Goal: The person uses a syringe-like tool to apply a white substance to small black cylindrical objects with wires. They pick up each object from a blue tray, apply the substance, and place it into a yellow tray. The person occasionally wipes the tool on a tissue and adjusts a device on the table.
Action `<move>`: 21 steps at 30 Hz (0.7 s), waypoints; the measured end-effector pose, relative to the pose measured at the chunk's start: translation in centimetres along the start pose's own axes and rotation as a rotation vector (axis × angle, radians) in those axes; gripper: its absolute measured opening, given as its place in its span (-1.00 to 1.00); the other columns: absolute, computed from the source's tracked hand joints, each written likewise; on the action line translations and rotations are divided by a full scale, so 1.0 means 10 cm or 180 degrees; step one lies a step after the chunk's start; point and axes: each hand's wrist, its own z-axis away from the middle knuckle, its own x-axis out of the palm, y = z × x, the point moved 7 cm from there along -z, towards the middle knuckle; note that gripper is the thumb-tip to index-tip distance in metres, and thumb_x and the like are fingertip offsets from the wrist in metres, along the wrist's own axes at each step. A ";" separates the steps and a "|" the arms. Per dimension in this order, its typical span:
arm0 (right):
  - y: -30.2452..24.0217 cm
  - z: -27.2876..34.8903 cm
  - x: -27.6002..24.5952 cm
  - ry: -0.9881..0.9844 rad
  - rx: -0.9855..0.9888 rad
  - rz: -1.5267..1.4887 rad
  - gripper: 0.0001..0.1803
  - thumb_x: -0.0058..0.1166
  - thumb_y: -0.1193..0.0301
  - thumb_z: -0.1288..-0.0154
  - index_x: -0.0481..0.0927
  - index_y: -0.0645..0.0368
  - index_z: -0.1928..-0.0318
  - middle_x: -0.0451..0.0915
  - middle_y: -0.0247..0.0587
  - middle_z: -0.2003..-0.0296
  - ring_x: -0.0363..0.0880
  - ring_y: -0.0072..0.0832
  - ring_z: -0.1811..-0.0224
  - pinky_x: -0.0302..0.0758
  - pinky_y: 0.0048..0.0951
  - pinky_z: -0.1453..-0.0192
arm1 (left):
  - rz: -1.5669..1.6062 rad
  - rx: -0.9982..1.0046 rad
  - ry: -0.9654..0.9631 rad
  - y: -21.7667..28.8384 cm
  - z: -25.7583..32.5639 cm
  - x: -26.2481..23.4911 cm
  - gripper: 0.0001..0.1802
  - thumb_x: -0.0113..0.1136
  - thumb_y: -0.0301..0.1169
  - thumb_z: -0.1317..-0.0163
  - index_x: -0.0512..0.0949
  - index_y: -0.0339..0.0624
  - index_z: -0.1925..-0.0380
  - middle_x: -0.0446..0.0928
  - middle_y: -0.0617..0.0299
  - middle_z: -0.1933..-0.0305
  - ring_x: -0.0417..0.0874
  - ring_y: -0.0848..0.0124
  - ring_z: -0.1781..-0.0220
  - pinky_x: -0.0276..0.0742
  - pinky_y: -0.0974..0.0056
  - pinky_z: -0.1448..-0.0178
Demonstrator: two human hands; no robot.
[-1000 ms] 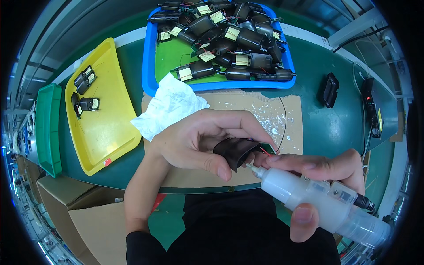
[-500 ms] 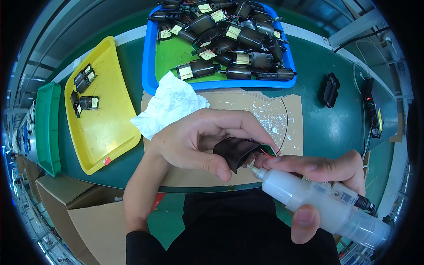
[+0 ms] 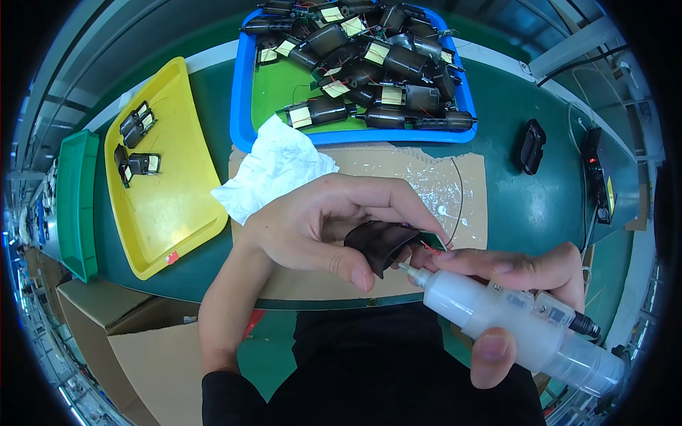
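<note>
My left hand (image 3: 312, 220) is closed around a dark curved plastic housing (image 3: 380, 243) with a small green circuit board (image 3: 432, 241) and red wires at its right end. In my right hand (image 3: 526, 284) lies a translucent glue syringe (image 3: 490, 316) filled with whitish material, gripped between thumb and fingers. Its fine needle tip points up and left at the housing's lower right opening. Whether the tip touches the inside is hidden. The right index finger reaches close to the circuit board.
A crumpled white tissue (image 3: 273, 170) rests on a glue-spotted cardboard sheet (image 3: 355, 162). Beyond it, a blue tray (image 3: 244, 106) holds many dark housings. To the left are a yellow tray (image 3: 177, 199) with several parts and a green bin (image 3: 77, 206). A black shell (image 3: 531, 147) and a controller box (image 3: 598, 174) sit right.
Almost nothing differs. The syringe and my right hand have shifted very slightly, while my left hand keeps the housing in nearly the same place.
</note>
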 end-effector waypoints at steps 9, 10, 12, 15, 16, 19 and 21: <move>0.06 0.16 -0.08 0.1256 -0.0930 -0.0518 -0.42 0.24 0.17 -0.11 0.18 0.28 0.15 0.54 0.28 0.25 0.61 -0.07 0.16 0.59 -0.12 0.04 | -0.2356 0.0352 0.0468 0.41 0.14 -0.12 -0.47 0.36 -0.45 0.02 0.48 -0.30 -0.02 0.55 0.14 0.08 0.58 0.37 0.10 0.46 0.33 0.00; 0.10 0.21 -0.13 0.1356 -0.0807 -0.0535 -0.42 0.27 0.18 -0.09 0.19 0.26 0.16 0.54 0.27 0.23 0.60 -0.06 0.12 0.57 -0.12 0.01 | -0.3189 0.0320 0.0729 0.60 0.21 -0.13 -0.53 0.28 -0.50 -0.02 0.49 -0.24 -0.01 0.55 0.12 0.09 0.58 0.35 0.13 0.46 0.32 0.00; 0.20 0.23 -0.19 0.1553 -0.0574 -0.0429 -0.41 0.29 0.13 -0.07 0.20 0.25 0.19 0.55 0.26 0.23 0.60 -0.07 0.10 0.56 -0.13 -0.02 | -0.4347 -0.0073 0.1516 0.88 0.50 -0.30 -0.57 0.24 -0.50 -0.05 0.50 -0.20 0.00 0.55 0.11 0.09 0.57 0.29 0.10 0.44 0.31 -0.04; 0.37 0.22 -0.22 0.1847 -0.0158 -0.0155 -0.34 0.26 -0.02 -0.05 0.22 0.26 0.23 0.57 0.22 0.34 0.63 -0.13 0.18 0.58 -0.16 0.02 | -0.5014 -0.0817 0.2949 1.26 1.17 -0.55 -0.61 0.20 -0.50 -0.09 0.50 -0.21 0.01 0.55 0.08 0.08 0.55 0.20 0.03 0.39 0.25 -0.12; 0.38 0.21 -0.22 0.1812 -0.0191 -0.0179 -0.35 0.26 -0.01 -0.05 0.23 0.26 0.23 0.57 0.23 0.34 0.63 -0.13 0.19 0.58 -0.15 0.02 | -0.5639 -0.0845 0.3291 1.36 1.26 -0.55 -0.62 0.19 -0.49 -0.11 0.50 -0.22 0.02 0.55 0.07 0.07 0.55 0.18 0.03 0.38 0.24 -0.14; 0.46 0.18 -0.22 0.1690 -0.0346 -0.0285 -0.38 0.28 0.05 -0.05 0.25 0.29 0.24 0.58 0.27 0.34 0.63 -0.11 0.20 0.57 -0.13 0.01 | -0.6562 -0.0461 0.3363 1.44 1.15 -0.55 -0.65 0.17 -0.45 -0.13 0.51 -0.27 0.04 0.55 0.03 0.06 0.56 0.14 0.03 0.39 0.21 -0.12; 0.43 0.16 -0.21 0.1642 -0.0350 -0.0333 -0.40 0.27 0.08 -0.05 0.25 0.30 0.24 0.58 0.28 0.34 0.63 -0.10 0.20 0.57 -0.12 0.01 | -0.5970 -0.0485 0.2836 1.23 0.84 -0.72 -0.65 0.19 -0.41 -0.12 0.52 -0.30 0.08 0.55 0.01 0.06 0.55 0.12 0.03 0.39 0.20 -0.12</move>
